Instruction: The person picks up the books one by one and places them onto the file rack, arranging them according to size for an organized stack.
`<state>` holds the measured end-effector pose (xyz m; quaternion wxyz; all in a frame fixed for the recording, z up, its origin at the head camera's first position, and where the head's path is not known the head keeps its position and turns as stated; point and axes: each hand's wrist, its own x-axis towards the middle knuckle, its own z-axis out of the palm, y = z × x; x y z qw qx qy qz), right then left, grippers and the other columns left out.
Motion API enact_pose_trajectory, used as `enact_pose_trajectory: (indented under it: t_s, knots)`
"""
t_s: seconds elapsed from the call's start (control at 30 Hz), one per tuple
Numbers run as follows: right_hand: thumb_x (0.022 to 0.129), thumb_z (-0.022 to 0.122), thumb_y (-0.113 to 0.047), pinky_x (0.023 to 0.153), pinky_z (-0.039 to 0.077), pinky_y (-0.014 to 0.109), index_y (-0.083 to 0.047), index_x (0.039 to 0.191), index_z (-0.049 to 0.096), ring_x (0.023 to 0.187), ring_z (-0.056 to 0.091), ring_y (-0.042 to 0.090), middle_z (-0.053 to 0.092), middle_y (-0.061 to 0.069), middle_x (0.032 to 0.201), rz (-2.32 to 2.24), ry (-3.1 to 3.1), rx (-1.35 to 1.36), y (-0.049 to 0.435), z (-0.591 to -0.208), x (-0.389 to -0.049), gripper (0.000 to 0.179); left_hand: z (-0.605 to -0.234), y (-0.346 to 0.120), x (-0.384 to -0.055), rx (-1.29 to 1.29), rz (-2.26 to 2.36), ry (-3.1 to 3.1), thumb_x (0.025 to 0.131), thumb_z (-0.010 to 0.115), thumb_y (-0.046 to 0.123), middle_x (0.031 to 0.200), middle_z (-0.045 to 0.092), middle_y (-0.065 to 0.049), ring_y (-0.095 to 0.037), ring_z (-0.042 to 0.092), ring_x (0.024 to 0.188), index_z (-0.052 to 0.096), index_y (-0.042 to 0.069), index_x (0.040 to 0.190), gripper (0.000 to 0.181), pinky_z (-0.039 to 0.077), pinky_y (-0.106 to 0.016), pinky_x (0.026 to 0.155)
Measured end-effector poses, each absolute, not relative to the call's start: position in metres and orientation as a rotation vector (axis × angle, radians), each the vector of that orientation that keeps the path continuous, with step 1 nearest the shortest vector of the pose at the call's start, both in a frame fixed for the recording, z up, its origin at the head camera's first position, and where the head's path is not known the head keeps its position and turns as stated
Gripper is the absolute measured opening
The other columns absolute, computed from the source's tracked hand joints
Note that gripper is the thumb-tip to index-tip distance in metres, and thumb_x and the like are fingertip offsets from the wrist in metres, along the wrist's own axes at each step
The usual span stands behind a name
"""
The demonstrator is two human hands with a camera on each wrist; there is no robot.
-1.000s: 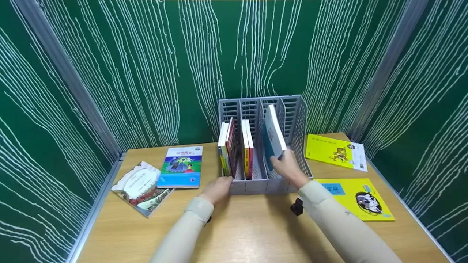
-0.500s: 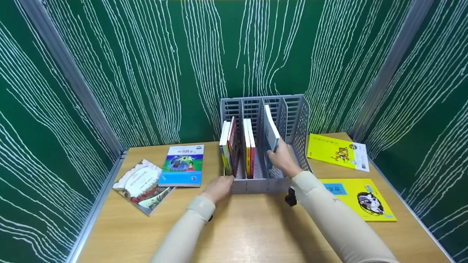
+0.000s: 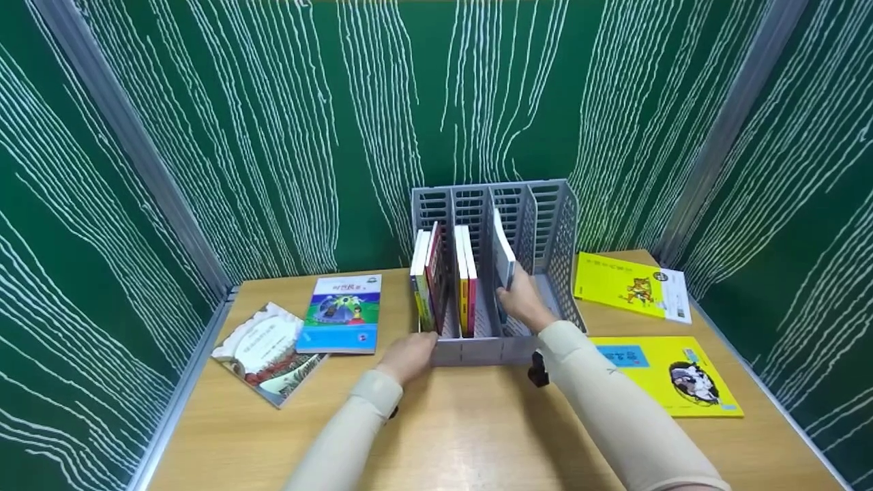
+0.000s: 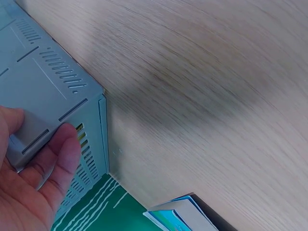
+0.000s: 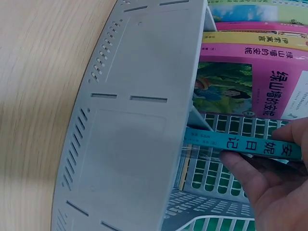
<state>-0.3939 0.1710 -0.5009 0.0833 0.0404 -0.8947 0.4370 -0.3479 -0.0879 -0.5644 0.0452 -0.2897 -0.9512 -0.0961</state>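
Note:
My right hand grips a teal-spined book between thumb and fingers. That book stands upright in the third compartment from the left of the grey file rack. My left hand holds the rack's front left corner, thumb on the front face and fingers on the slotted side. Several books fill the first compartment, among them a dark red book. The second holds a yellow-spined book beside a pink book. The fourth compartment shows no book.
On the table's left lie a blue camping-cover book and a floral-cover book, overlapping at the edge. To the right are a yellow tiger-cover book and a larger yellow book, partly behind my right sleeve. Green walls enclose the table.
The teal-spined book has gone lower and a little left into the third compartment, with my right hand still gripping it. My left hand stays at the rack's corner.

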Motion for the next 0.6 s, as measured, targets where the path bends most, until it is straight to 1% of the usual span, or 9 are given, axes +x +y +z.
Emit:
enact_pose_trajectory:
  t_s: [0.03, 0.1, 0.2, 0.27, 0.4, 0.47, 0.53, 0.6]
  knots:
    - [0.101, 0.056, 0.006, 0.118, 0.048, 0.064, 0.008, 0.162, 0.035, 0.144, 0.055, 0.053, 0.054, 0.039, 0.153, 1.309, -2.681, 0.113, 0.171, -0.5, -0.394, 0.065, -0.565, -0.087, -0.348, -0.884, -0.291, -2.909, 0.108, 0.05, 0.005, 0.108, 0.079, -0.02, -0.037, 0.078, 0.1, 0.069, 0.001, 0.115, 0.02, 0.066, -0.05, 0.085]
    - [0.103, 0.059, 0.003, 0.12, 0.047, 0.063, 0.007, 0.165, 0.029, 0.146, 0.053, 0.052, 0.051, 0.039, 0.156, 1.322, -2.717, 0.092, 0.172, -0.499, -0.394, 0.069, -0.565, -0.087, -0.349, -0.884, -0.288, -2.911, 0.108, 0.051, 0.005, 0.109, 0.079, -0.02, -0.038, 0.078, 0.101, 0.069, 0.001, 0.116, 0.02, 0.066, -0.05, 0.086]
    - [0.104, 0.064, -0.001, 0.124, 0.042, 0.061, 0.006, 0.17, 0.016, 0.152, 0.046, 0.051, 0.044, 0.037, 0.163, 1.373, -2.773, 0.066, 0.174, -0.496, -0.393, 0.081, -0.564, -0.086, -0.35, -0.89, -0.301, -2.915, 0.109, 0.05, 0.006, 0.111, 0.079, -0.021, -0.038, 0.077, 0.103, 0.069, 0.0, 0.118, 0.022, 0.066, -0.05, 0.089]
    - [0.103, 0.067, 0.0, 0.127, 0.038, 0.061, 0.006, 0.171, 0.011, 0.155, 0.042, 0.05, 0.041, 0.036, 0.166, 1.398, -2.795, 0.074, 0.176, -0.494, -0.393, 0.088, -0.563, -0.086, -0.351, -0.898, -0.316, -2.918, 0.109, 0.05, 0.006, 0.112, 0.079, -0.021, -0.038, 0.077, 0.104, 0.069, 0.0, 0.118, 0.022, 0.066, -0.05, 0.09]
    - [0.096, 0.068, 0.009, 0.126, 0.041, 0.061, 0.007, 0.166, 0.025, 0.15, 0.048, 0.051, 0.05, 0.036, 0.159, 1.421, -2.783, 0.144, 0.181, -0.492, -0.391, 0.082, -0.56, -0.088, -0.353, -0.943, -0.313, -2.92, 0.109, 0.05, 0.004, 0.114, 0.078, -0.022, -0.039, 0.077, 0.106, 0.069, 0.0, 0.119, 0.022, 0.065, -0.05, 0.093]
    - [0.094, 0.069, 0.011, 0.125, 0.042, 0.061, 0.007, 0.164, 0.03, 0.148, 0.051, 0.05, 0.052, 0.035, 0.156, 1.413, -2.789, 0.174, 0.182, -0.491, -0.39, 0.08, -0.559, -0.091, -0.353, -0.96, -0.296, -2.933, 0.109, 0.05, 0.004, 0.121, 0.078, -0.02, -0.037, 0.076, 0.112, 0.069, 0.002, 0.123, 0.024, 0.064, -0.05, 0.098]
    - [0.094, 0.068, 0.012, 0.124, 0.043, 0.061, 0.006, 0.165, 0.03, 0.149, 0.051, 0.05, 0.051, 0.034, 0.158, 1.38, -2.818, 0.184, 0.184, -0.49, -0.387, 0.081, -0.557, -0.095, -0.353, -0.973, -0.29, -2.947, 0.111, 0.051, 0.006, 0.132, 0.075, -0.017, -0.035, 0.074, 0.121, 0.067, 0.004, 0.131, 0.027, 0.062, -0.05, 0.104]
    - [0.094, 0.068, 0.011, 0.123, 0.044, 0.061, 0.005, 0.167, 0.027, 0.149, 0.05, 0.05, 0.048, 0.034, 0.161, 1.337, -2.858, 0.178, 0.186, -0.489, -0.384, 0.084, -0.556, -0.101, -0.354, -0.991, -0.274, -2.907, 0.112, 0.054, 0.011, 0.139, 0.072, -0.013, -0.032, 0.072, 0.124, 0.065, 0.007, 0.138, 0.029, 0.061, -0.049, 0.105]
